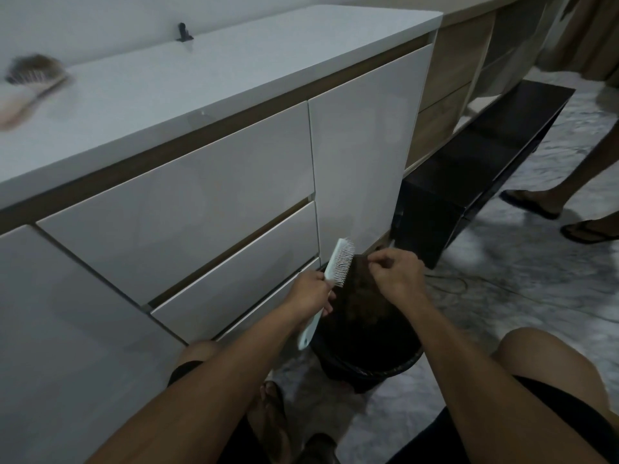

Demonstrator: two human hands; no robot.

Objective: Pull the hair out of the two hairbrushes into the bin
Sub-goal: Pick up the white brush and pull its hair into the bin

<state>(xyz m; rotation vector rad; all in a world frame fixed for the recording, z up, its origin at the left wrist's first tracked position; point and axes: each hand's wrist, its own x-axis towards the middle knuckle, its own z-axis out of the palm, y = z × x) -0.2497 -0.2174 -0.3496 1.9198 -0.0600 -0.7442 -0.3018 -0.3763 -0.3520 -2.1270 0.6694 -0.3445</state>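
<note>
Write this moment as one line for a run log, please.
left hand: holds white hairbrush over black bin | right hand: pinching hair off bristles | second hairbrush: on countertop, still hairy

Your white hairbrush (pixel 337 266) stands tilted over the black bin (pixel 368 346), bristles facing three o'clock, handle pointing down toward six. The bin sits on the floor with brown hair (pixel 363 296) piled inside. Your second hairbrush (pixel 31 78), blurred and clogged with hair, lies on the countertop at ten o'clock.
</note>
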